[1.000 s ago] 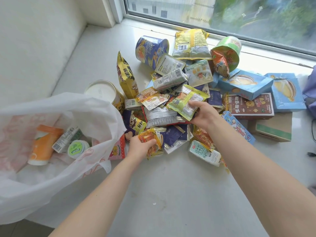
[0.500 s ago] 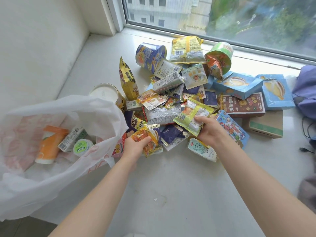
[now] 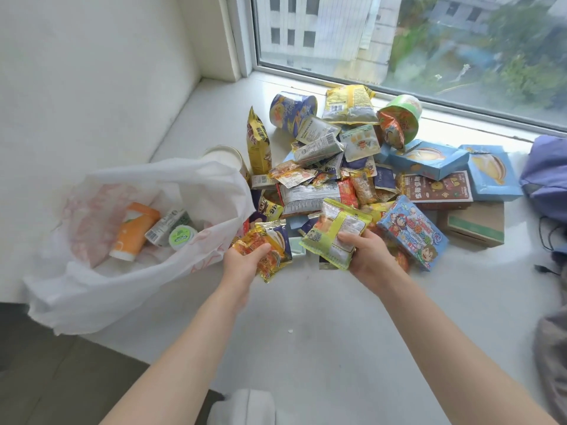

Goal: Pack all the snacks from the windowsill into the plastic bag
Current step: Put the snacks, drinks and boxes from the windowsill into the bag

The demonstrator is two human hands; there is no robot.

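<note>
Right hand (image 3: 368, 256) has apparently lifted green packet (image 3: 331, 231) off pile (image 3: 322, 191)

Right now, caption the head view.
Left hand holds an orange packet, right hand a yellow-green packet, beside the plastic bag.

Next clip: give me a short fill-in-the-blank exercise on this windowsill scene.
The right hand grips a yellow-green packet and the left hand an orange packet, so ____ hands hold snacks.
The orange bottle lies ____ the plastic bag.
The blue tub lies on its ____.
Missing words: both; inside; side.
</note>
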